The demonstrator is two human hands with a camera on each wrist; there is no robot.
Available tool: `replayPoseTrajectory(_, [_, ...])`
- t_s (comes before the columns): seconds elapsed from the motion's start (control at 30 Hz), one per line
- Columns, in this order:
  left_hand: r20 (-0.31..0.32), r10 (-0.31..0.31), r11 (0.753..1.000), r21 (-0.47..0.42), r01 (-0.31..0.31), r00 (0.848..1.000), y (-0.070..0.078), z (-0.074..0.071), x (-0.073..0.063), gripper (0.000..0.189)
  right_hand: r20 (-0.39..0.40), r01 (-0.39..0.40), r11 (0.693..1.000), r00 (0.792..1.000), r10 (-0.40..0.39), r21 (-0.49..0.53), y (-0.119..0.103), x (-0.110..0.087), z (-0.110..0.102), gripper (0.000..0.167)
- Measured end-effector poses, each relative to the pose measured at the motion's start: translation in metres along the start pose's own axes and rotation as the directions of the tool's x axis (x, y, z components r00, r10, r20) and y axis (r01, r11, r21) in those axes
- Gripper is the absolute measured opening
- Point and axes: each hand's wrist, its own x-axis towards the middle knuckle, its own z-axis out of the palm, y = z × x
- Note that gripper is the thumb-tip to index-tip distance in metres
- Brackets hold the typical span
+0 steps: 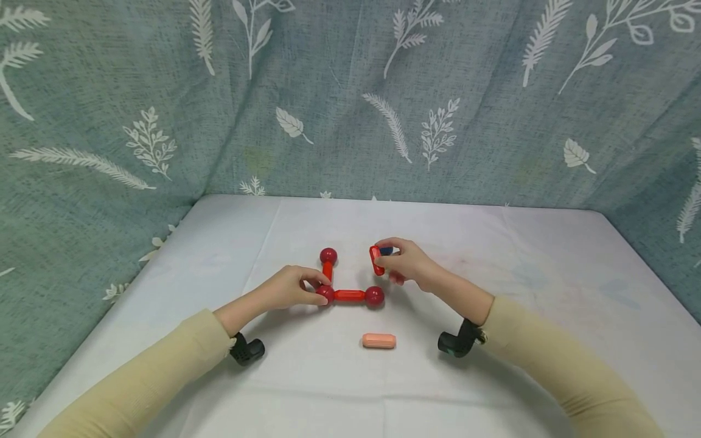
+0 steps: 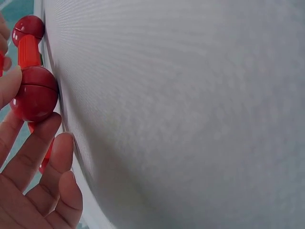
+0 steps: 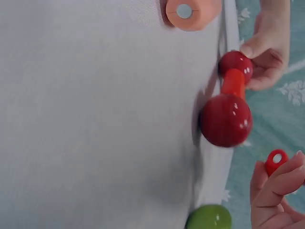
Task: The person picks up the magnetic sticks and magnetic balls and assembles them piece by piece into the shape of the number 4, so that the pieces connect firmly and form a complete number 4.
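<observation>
An L-shaped piece of red rods and dark red balls lies on the white table. My left hand (image 1: 292, 287) pinches its corner ball (image 1: 325, 294) between thumb and fingers; the left wrist view shows the same ball (image 2: 34, 98) up close. One red rod (image 1: 349, 295) runs right from there to an end ball (image 1: 375, 296), and another rod (image 1: 327, 271) runs back to a far ball (image 1: 328, 256). Above the table, right of the L, my right hand (image 1: 408, 263) pinches a loose red rod (image 1: 376, 260), whose end shows a silvery disc (image 3: 277, 158).
Nearer the front lies a peach-coloured ribbed rod (image 1: 379, 340). A dark blue piece (image 1: 386, 250) shows partly behind my right hand. In the right wrist view a green rounded piece (image 3: 209, 218) sits at the lower edge. Patterned green cloth (image 1: 339, 109) hangs behind the table.
</observation>
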Motion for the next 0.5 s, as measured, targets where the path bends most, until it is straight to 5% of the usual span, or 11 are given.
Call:
replayPoseTrajectory(0.27, [0.000, 0.004, 1.000, 0.002, -0.004, 1.000, 0.001, -0.001, -0.001, 0.028, -0.028, 0.010, 1.000, 1.000, -0.010, 0.010, 0.002, 0.007, 0.013, 0.043])
replayPoseTrajectory(0.5, [0.003, 0.008, 1.000, 0.008, -0.008, 1.000, 0.002, -0.001, -0.001, 0.029, -0.028, 0.046, 0.994, 0.998, -0.050, -0.103, 0.010, 0.007, 0.018, 0.037])
